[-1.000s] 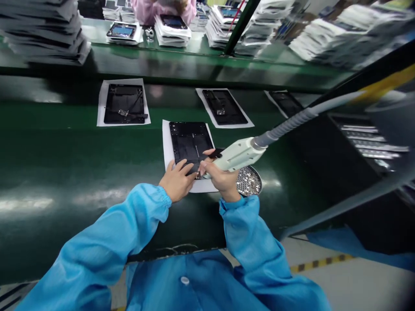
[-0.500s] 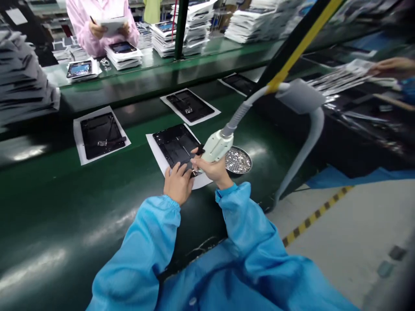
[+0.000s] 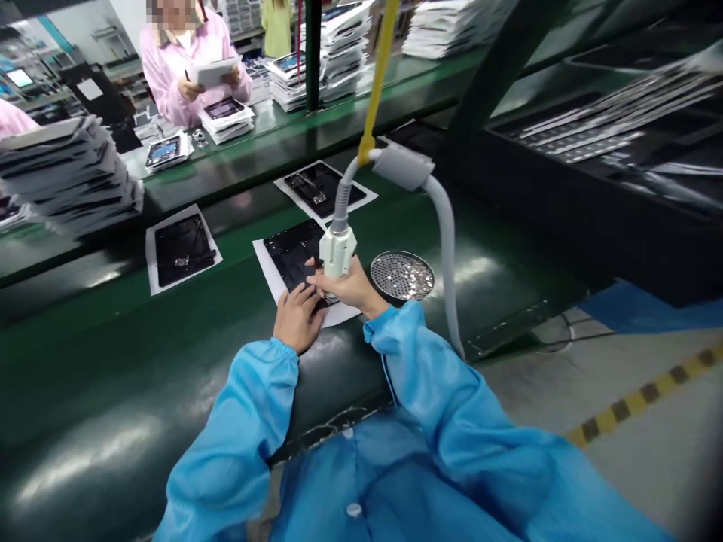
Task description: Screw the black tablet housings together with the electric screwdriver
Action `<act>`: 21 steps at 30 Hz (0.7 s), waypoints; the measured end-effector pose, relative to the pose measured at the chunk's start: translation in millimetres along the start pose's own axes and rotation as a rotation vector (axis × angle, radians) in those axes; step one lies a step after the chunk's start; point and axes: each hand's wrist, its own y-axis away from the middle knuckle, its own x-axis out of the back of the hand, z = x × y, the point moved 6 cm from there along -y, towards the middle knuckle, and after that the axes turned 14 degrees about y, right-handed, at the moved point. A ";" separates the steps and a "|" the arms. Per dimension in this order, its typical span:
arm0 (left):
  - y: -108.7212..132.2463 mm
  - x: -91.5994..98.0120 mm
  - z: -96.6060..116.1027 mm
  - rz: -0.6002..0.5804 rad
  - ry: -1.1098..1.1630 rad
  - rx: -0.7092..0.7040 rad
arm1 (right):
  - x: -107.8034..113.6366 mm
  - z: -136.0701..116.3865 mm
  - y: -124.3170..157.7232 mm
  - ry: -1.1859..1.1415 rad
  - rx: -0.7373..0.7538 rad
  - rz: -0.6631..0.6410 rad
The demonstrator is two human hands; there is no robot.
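Note:
My right hand [image 3: 347, 287] is wrapped round a white hand-held power tool [image 3: 337, 252] with a grey hose at its top. The tool stands nearly upright over the lower edge of a black tablet housing [image 3: 291, 248]. The housing lies on a white sheet [image 3: 267, 265] on the green bench. My left hand [image 3: 297, 316] rests on the housing's lower left edge, fingers stretched out. The tool's tip and the spot it touches are hidden behind my hands. Just right of my right hand sits a round perforated tray [image 3: 395, 278] holding small shiny pieces.
Two more black housings, one at left [image 3: 181, 252] and one behind [image 3: 321, 188], lie on white sheets. The grey hose [image 3: 446, 248] hangs from a yellow strap [image 3: 379, 75]. Paper-layered stacks [image 3: 73, 173] stand at left. A person in pink [image 3: 186, 68] holds a tablet across the bench.
The tool has swung from leaning right to nearly upright, and its hose now hangs closer. Both hands stay at the housing's lower edge. The view has turned, and the hand at far right is gone.

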 end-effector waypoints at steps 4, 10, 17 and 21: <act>3.0 1.4 4.2 -0.021 -0.074 -0.033 | -4.2 2.0 -3.6 -0.022 -0.031 -0.013; 23.6 2.2 4.4 0.034 -0.101 -0.072 | 24.5 -12.7 -8.7 0.021 0.033 0.116; 43.0 66.0 -35.7 0.463 0.005 0.561 | 66.5 -9.3 -4.8 0.111 0.043 0.216; 34.7 59.1 -43.2 0.209 -0.029 0.779 | 70.3 -12.8 0.6 0.175 0.098 0.257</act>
